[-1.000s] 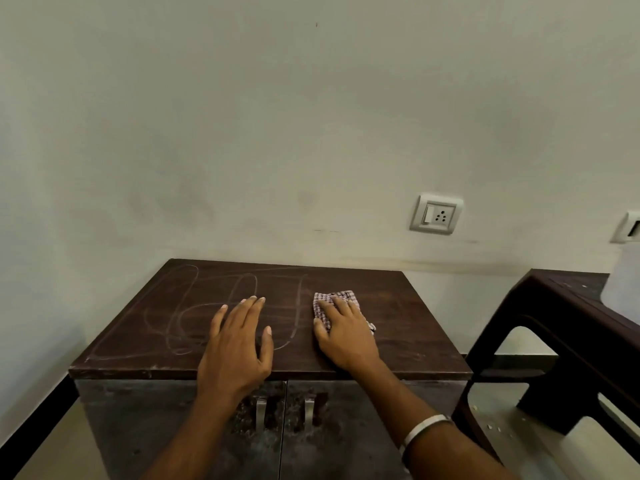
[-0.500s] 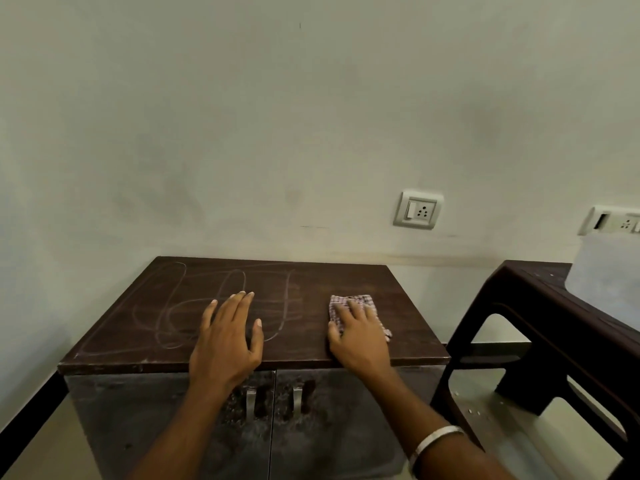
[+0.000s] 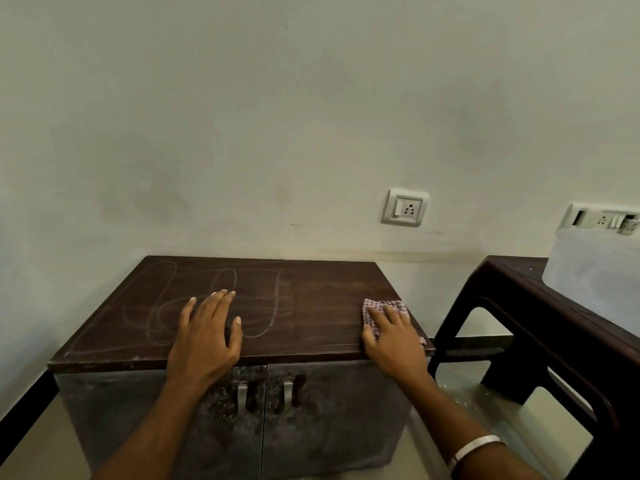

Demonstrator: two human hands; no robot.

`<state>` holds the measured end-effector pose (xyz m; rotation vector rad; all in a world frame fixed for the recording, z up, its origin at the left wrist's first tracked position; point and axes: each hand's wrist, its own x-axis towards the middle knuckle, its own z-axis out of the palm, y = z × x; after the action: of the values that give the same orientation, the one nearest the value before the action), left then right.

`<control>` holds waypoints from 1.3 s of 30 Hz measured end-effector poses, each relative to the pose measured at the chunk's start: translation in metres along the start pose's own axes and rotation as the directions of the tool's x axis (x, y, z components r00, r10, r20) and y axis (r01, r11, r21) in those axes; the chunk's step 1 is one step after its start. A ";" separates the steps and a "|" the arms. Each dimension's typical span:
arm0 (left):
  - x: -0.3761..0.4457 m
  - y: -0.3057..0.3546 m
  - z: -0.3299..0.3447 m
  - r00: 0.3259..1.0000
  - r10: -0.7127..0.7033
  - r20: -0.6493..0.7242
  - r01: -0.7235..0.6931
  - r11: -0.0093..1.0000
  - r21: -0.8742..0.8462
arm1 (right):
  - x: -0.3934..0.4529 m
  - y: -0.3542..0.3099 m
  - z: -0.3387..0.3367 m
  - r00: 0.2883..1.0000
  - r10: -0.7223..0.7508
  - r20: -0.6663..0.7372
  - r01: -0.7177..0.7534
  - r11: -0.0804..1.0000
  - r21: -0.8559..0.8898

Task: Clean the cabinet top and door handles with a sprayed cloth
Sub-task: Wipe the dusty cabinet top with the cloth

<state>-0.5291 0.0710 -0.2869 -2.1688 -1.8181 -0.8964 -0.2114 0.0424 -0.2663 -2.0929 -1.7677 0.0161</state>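
The right hand (image 3: pixel 393 341) pressed flat fingers on the cloth (image 3: pixel 382 311) at the cabinet top's (image 3: pixel 322 299) right edge; the left hand (image 3: pixel 206 337) lay flat, fingers spread, empty.

Dim, even light; wide-angle bending at edges.

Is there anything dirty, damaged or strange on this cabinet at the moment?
Yes. Pale looping scribble marks cover the left half of the cabinet top, under and around the left hand. The doors look stained and blotchy around both handles. The right hand presses the cloth near the right edge.
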 end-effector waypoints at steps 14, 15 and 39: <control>0.000 -0.022 -0.010 0.997 -0.077 -0.031 0.076 0.997 -0.022 | -0.024 -0.127 0.038 0.990 -0.110 0.089 0.102 0.991 0.088; 0.000 -0.024 -0.010 0.996 -0.087 -0.035 0.086 0.996 -0.021 | -0.026 -0.140 0.043 0.986 -0.137 0.097 0.127 0.986 0.106; 0.000 -0.024 -0.008 0.994 -0.097 -0.047 0.097 0.995 0.003 | -0.015 -0.035 0.009 0.987 0.158 -0.024 -0.158 0.987 -0.008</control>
<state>-0.5546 0.0731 -0.2863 -2.0540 -1.9154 -0.9533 -0.2496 0.0346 -0.2673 -2.2257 -1.5875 0.0266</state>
